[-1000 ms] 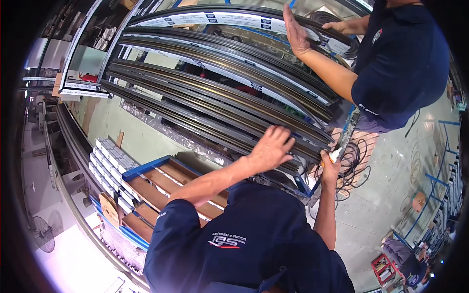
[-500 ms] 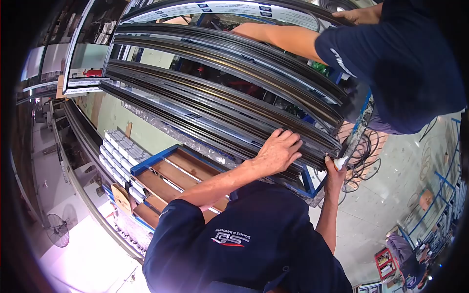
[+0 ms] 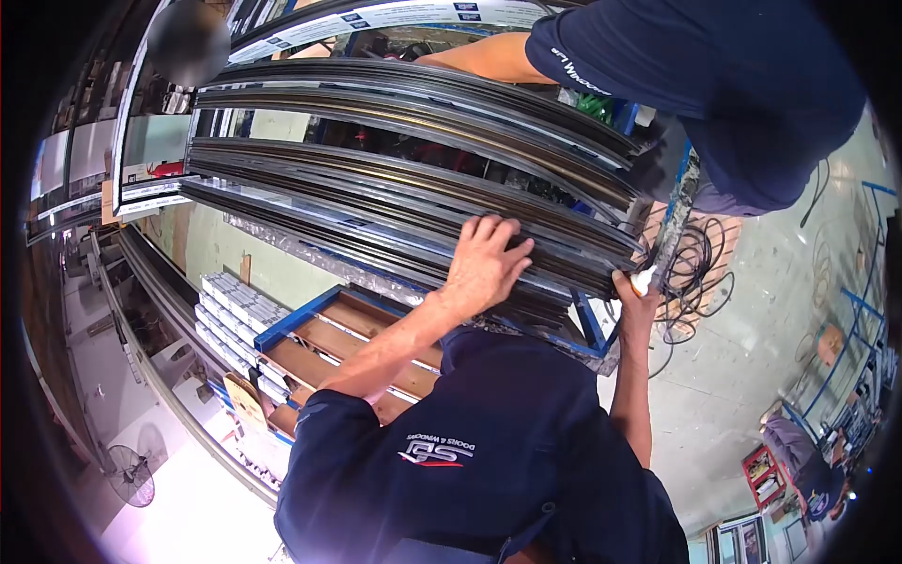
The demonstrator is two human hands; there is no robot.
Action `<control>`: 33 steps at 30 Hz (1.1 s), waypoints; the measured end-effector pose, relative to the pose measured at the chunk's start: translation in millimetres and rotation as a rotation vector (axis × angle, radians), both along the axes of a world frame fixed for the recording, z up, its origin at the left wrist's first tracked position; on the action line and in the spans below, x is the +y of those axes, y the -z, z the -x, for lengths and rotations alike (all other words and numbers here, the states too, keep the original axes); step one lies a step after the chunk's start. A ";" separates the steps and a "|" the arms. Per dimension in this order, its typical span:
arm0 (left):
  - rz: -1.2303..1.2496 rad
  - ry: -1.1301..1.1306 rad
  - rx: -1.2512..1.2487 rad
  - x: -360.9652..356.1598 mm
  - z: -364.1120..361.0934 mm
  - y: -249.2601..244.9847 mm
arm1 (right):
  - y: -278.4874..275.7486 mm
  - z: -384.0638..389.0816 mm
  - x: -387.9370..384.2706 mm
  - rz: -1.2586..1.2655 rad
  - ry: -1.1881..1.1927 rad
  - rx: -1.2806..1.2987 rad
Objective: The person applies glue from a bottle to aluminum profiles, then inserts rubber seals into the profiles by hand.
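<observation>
Fingers of left hand point(image 3: 484, 263) spread flat on aluminium profiles point(image 3: 376, 202) | right hand point(image 3: 632, 293) curled gripping their end

The fingers of the right hand point(image 3: 635, 293) are partly hidden behind the end of the stacked profiles point(image 3: 395, 202), so its grip cannot be made out. The small white thing point(image 3: 646, 278) at its fingertips cannot be identified. The co-worker point(image 3: 714, 75) is cut off by the top edge, with 1 hand concealed behind the upper profile. A blurred patch point(image 3: 188, 38) is seen at the upper left.

Window-frame workshop — stacked aluminium profiles point(image 3: 395, 188)
</observation>
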State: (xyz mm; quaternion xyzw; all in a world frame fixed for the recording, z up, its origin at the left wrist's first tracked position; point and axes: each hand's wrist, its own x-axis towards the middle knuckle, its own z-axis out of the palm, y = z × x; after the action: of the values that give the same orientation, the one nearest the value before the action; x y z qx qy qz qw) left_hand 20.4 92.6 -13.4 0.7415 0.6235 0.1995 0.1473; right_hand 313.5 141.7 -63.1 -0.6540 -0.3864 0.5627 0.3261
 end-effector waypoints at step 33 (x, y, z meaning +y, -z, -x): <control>-0.115 0.088 0.066 -6.4 -41.3 11.3 | 18.5 -1.6 -5.0 -0.089 -0.025 0.019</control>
State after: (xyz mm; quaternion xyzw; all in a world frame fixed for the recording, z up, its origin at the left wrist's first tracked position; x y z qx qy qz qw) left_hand 61.6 86.2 -24.7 0.7815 0.5824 0.2038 0.0926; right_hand 315.1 136.7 -81.6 -0.6287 -0.4161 0.5550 0.3515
